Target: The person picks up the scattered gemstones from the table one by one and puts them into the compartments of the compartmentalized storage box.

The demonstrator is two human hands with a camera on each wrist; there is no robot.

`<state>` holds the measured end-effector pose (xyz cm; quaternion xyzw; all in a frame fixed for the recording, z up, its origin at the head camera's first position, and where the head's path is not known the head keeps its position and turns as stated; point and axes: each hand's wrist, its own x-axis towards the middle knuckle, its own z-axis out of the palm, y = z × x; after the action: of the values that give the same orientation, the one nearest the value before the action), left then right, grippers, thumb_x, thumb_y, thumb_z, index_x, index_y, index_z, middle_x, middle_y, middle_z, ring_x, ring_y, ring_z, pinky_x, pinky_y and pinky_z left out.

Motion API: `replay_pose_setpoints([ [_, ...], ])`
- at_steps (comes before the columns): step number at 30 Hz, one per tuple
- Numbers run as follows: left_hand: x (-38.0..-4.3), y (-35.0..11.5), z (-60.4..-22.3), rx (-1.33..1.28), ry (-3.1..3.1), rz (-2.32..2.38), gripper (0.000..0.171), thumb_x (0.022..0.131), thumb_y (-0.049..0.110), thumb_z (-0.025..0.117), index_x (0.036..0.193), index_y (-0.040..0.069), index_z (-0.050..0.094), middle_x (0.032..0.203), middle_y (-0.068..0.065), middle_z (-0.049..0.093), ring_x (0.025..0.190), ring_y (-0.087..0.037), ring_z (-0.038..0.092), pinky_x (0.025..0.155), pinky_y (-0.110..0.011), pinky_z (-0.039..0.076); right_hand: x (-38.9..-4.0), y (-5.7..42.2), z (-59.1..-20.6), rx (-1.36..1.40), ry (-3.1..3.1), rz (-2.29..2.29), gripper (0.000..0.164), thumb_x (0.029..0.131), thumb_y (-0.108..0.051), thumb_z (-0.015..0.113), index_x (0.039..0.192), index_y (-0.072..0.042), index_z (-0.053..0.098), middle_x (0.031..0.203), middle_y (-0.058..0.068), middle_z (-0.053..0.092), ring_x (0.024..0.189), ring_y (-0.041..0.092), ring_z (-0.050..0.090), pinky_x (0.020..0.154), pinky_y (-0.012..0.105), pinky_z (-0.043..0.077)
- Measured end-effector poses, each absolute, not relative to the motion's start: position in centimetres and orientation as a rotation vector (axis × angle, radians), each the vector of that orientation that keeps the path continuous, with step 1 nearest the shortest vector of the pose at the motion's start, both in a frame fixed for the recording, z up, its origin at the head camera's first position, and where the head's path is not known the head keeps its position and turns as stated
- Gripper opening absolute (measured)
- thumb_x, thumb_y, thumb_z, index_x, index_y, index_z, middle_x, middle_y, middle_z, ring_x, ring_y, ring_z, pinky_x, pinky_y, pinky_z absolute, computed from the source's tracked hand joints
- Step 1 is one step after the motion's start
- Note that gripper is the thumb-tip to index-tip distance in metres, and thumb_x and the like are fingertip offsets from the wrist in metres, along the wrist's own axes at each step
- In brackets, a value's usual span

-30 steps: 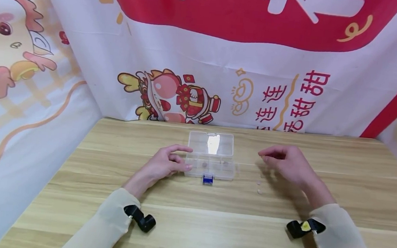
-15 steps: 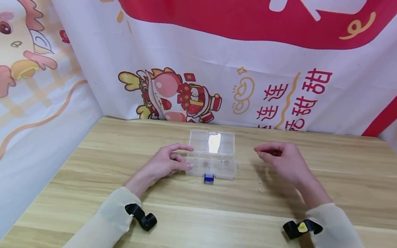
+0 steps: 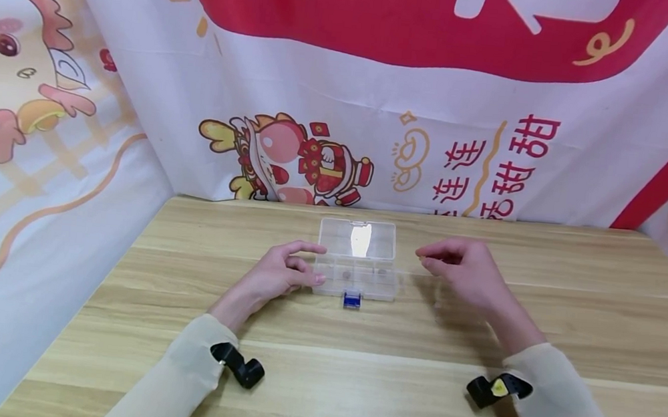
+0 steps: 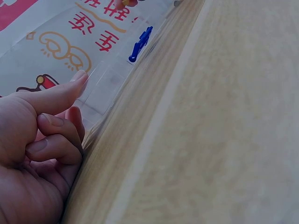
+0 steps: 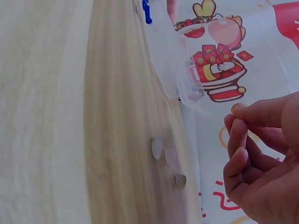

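Clear box: a divided plastic tray (image 3: 373, 292) on the wooden table (image 3: 317, 388), its lid (image 3: 337, 236) tipped back at the rear and a blue latch (image 3: 352, 300) at the middle of the front.
Inside the box: one small dark piece (image 3: 347, 275) left of the middle, another (image 3: 382, 273) towards the right end; which row each lies in is too blurred to tell.
Left hand (image 3: 273, 273): at the box's left end, thumb and index finger straight and apart with their tips touching it, the other fingers folded loosely towards the palm.
Right hand (image 3: 464, 265): in the air to the right of the box, thumb and index finger closed together in a pinch, the other fingers bent.
Right hand's hold: a tiny yellowish piece (image 4: 125, 3) at the fingertips, mostly covered, apart from the box.
Loose pieces: a whitish piece (image 5: 156, 148), a pale pink piece (image 5: 171, 157) and a grey piece (image 5: 180, 181) near one another on the table, to the right of the box.
Sleeves: cream, in front of the box on either side, each with a black wrist camera.
Cloth: white with red print (image 3: 388, 19), hanging behind the box.
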<state>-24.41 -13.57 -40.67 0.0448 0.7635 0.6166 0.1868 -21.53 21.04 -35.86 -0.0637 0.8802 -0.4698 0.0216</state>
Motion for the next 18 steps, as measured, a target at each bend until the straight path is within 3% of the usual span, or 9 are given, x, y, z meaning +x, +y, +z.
replay_pose_setpoints([
  [9,-24.4,-13.6,-40.8,0.111,2.148,1.727,0.055,0.089,0.014,0.087,0.14,0.021,0.066,0.081,0.002,0.067,0.061,-0.01,0.046,0.054,-0.022,0.037,-21.3,19.8,-35.9,-0.139,2.69,-1.414,0.025,0.104,-0.016,0.069,0.126,-0.009,0.077,0.124,0.013,0.077,0.101,0.022,0.067,0.082,0.029,0.057],
  [18,-24.4,-13.7,-40.6,0.09,2.148,1.723,0.054,0.089,0.015,0.087,0.138,0.025,0.067,0.082,0.002,0.068,0.061,-0.011,0.045,0.054,-0.022,0.037,-20.8,18.8,-35.9,-0.181,2.653,-1.441,0.023,0.102,-0.012,0.07,0.124,-0.007,0.077,0.118,0.015,0.076,0.091,0.023,0.062,0.069,0.026,0.052],
])
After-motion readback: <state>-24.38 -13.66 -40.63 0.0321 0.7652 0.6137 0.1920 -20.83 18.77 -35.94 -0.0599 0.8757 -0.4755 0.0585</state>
